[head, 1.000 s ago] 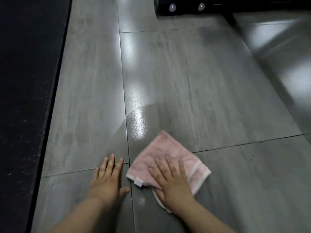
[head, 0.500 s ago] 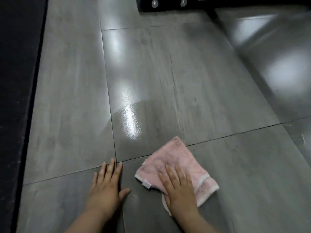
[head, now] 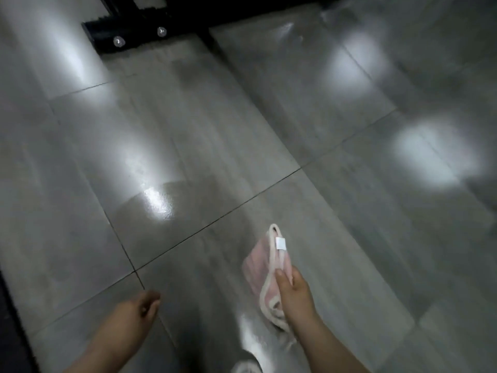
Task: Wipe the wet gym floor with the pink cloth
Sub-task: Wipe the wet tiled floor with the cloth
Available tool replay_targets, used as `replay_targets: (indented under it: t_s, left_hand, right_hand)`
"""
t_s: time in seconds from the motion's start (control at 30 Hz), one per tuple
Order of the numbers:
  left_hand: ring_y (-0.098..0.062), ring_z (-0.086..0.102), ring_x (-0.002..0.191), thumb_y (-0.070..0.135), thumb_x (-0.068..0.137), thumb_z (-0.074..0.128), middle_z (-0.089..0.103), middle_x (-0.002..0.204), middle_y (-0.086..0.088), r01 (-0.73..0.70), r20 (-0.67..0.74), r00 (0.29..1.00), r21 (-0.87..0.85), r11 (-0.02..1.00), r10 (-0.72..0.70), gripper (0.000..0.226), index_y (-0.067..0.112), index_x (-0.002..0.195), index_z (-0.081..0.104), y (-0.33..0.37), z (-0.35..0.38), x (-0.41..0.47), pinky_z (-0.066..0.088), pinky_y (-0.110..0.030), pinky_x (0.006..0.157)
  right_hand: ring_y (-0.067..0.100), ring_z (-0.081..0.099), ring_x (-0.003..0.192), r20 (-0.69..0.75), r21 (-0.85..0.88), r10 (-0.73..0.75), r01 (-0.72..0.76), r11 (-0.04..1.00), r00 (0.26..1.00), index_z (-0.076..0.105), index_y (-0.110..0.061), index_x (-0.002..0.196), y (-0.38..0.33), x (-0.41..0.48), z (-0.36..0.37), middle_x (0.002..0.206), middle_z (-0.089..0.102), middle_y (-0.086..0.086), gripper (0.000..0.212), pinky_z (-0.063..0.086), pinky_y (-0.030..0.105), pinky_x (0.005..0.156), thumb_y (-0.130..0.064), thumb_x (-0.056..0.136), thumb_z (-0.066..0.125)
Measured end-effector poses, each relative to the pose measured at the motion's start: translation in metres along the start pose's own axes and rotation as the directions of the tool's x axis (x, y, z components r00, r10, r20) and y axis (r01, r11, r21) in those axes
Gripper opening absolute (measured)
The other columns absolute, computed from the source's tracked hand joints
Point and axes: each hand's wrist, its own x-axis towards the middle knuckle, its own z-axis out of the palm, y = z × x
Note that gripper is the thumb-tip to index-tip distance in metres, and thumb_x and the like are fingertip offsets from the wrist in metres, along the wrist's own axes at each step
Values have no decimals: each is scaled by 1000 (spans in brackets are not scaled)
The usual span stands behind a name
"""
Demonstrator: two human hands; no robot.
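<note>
Right hand (head: 294, 294) grips the bunched cloth (head: 265, 267), thumb over its white-edged fold, tag (head: 281, 243) uppermost; whether the cloth's far end touches the floor (head: 349, 238) cannot be told. Left hand (head: 134, 316), blurred, hangs with fingers loosely curled, holding nothing. The glossy wet patch (head: 158, 208) lies ahead and to the left, across a tile joint, well apart from the cloth. To wipe well, the cloth probably needs spreading flat under the palm, then overlapping strokes through the patch. A black frame (head: 139, 30) stands beyond.

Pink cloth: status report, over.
Right grip holds bunched pink terry cloth. Left grip empty, loosely curled. Glossy wet patch on grey tile floor, ahead-left. Black equipment base far off, not blocking.
</note>
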Motion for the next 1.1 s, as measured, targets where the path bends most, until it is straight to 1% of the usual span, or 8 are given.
replay_targets:
  t_s: [0.27, 0.4, 0.5, 0.67, 0.77, 0.87, 0.97, 1.1]
  left_hand:
    - [-21, 62, 105, 17, 89, 49, 66, 115, -10, -146, 99, 985, 60, 988, 139, 17, 26, 101, 56, 129, -147, -151, 43, -25, 89]
    - [-24, 61, 106, 17, 90, 48, 67, 112, -13, -146, 102, 986, 112, 983, 135, 14, 23, 96, 58, 181, -193, -201, 44, -27, 87]
    - [-27, 61, 106, 9, 88, 50, 67, 111, -17, -143, 40, 989, 103, 984, 140, 20, 7, 104, 63, 224, -202, -215, 43, -30, 87]
    - [-27, 59, 110, 11, 89, 50, 65, 116, -15, -117, -12, 993, 91, 989, 119, 24, 4, 108, 62, 300, -184, -204, 42, -31, 90]
    - [-31, 59, 109, 8, 89, 49, 65, 114, -18, -71, -57, 996, 51, 996, 74, 24, 1, 108, 62, 349, -160, -185, 42, -32, 88]
    - [-30, 60, 105, 11, 89, 48, 66, 112, -19, -24, -9, 1000, 43, 999, 24, 24, 3, 108, 61, 393, -131, -161, 42, -29, 85]
    - [-27, 60, 105, 15, 90, 48, 66, 111, -13, -41, -16, 999, 70, 997, 42, 24, 7, 107, 62, 425, -100, -130, 41, -27, 82]
    - [-25, 60, 105, 22, 91, 46, 66, 113, -7, -98, -29, 995, 75, 992, 100, 24, 14, 107, 63, 447, -49, -61, 44, -29, 86]
  right_hand:
    - [6, 43, 56, -242, 102, 25, 0, 995, 970, 47, 2, 128, -89, -170, -150, 95, 51, 13, 34, 34, 3, 33, -7, 96, 42]
    - [10, 49, 50, -279, 134, 32, 6, 991, 960, 52, 2, 111, -117, -226, -208, 73, 53, 11, 22, 34, 6, 32, -10, 96, 41]
    - [9, 51, 57, -307, 141, 25, 19, 990, 951, 51, -5, 103, -126, -236, -250, 77, 54, 9, 16, 36, 7, 37, -15, 97, 40]
    - [28, 55, 78, -328, 190, 74, -11, 982, 942, 53, 1, 106, -130, -198, -322, 92, 57, 19, 23, 46, 32, 65, -17, 96, 43]
    - [35, 57, 94, -359, 200, 50, 25, 980, 932, 53, 5, 118, -136, -157, -370, 102, 59, 25, 43, 44, 40, 84, -29, 92, 50]
    - [27, 52, 90, -318, 161, 54, -2, 987, 947, 50, -2, 123, -136, -110, -410, 103, 56, 21, 59, 45, 22, 69, -50, 90, 44]
    - [26, 53, 83, -264, 108, 97, -70, 992, 960, 46, -1, 128, -136, -57, -435, 108, 55, 19, 37, 43, 12, 39, -21, 97, 41]
    - [22, 47, 82, -264, 28, 36, -29, 999, 964, 47, -3, 124, -133, 31, -428, 117, 55, 20, 31, 43, 24, 62, -17, 98, 39]
